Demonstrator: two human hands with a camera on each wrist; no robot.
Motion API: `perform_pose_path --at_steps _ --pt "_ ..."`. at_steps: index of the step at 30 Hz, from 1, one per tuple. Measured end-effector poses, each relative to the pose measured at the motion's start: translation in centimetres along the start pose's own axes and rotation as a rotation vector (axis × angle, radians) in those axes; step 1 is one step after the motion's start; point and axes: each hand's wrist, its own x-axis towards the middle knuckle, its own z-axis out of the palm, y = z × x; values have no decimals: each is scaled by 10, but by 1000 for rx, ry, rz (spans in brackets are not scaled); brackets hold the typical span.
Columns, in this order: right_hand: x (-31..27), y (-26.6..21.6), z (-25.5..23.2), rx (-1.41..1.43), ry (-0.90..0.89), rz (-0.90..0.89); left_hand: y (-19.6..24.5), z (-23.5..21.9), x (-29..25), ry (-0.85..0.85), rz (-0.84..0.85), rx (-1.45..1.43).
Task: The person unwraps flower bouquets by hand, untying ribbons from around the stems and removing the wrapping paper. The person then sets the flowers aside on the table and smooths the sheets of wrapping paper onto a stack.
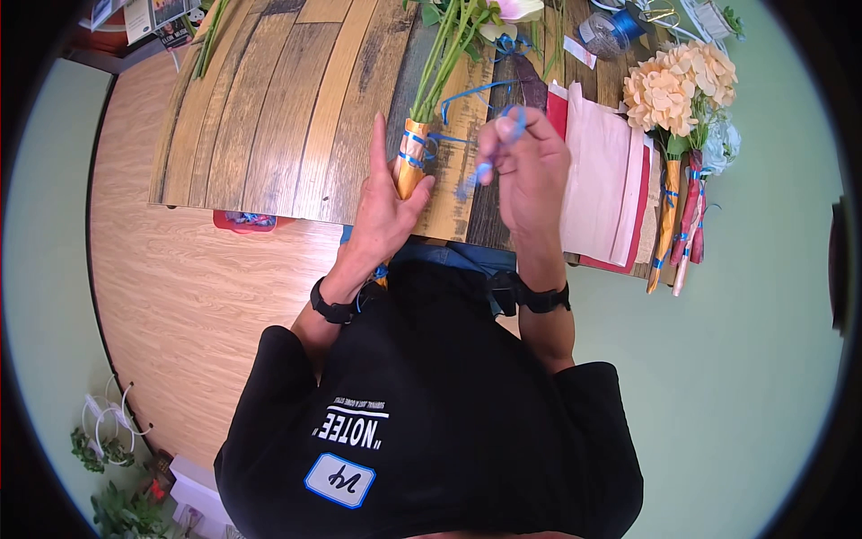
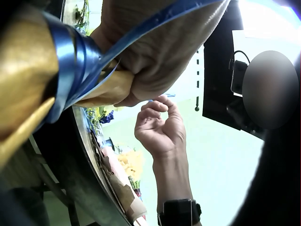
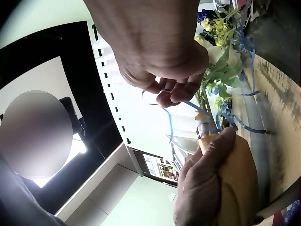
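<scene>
A bundle of green stems (image 1: 440,67) is wrapped at its lower end in orange-gold paper (image 1: 412,162), bound with blue ribbon (image 2: 77,61). My left hand (image 1: 388,208) holds the wrapped part, thumb on one side and index finger extended along the other. To the right of the bundle my right hand (image 1: 532,171) pinches the ribbon's free end between curled fingers. In the right wrist view a strand of ribbon (image 3: 195,107) runs from the right hand's fingertips to the wrapped stems. A pale flower (image 1: 519,9) shows at the top edge.
Pink and red wrapping sheets (image 1: 597,180) lie right of my hands. Beyond them are finished-looking bouquets with peach flowers (image 1: 669,90). Ribbon spools (image 1: 611,31) stand at the back right. Loose stems (image 1: 211,40) lie at the back left, and a red container (image 1: 247,221) sits below the table edge.
</scene>
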Motion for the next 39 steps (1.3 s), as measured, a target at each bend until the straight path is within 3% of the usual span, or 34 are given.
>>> perform_pose_path --at_steps 1,2,6,11,13,15,18,24,28,33,39 --pt "0 -7 2 8 26 -17 -1 0 0 -2 0 -1" --pt "0 -13 8 -158 95 -72 -2 1 0 22 28 -23" --pt "1 -29 -12 -75 47 -200 -13 2 6 83 145 -56" --pt "-3 -44 -3 -398 234 -288 -4 -3 4 33 43 -41" --pt "-7 -29 8 -732 67 -238 -8 -1 6 18 26 -41" --pt "-10 -9 26 -856 -7 -143 -17 4 7 62 190 -2" --pt "-8 25 29 -1036 -27 -194 -14 6 3 56 182 12" --pt "-11 39 34 -1011 53 -252 -9 5 2 77 120 94" --pt "-9 36 31 -921 4 -212 -6 5 3 98 125 52" --pt "-9 13 35 -507 16 -3 -4 1 3 118 144 -36" --pt "1 -30 24 -332 116 -184 1 -11 5 97 66 -95"
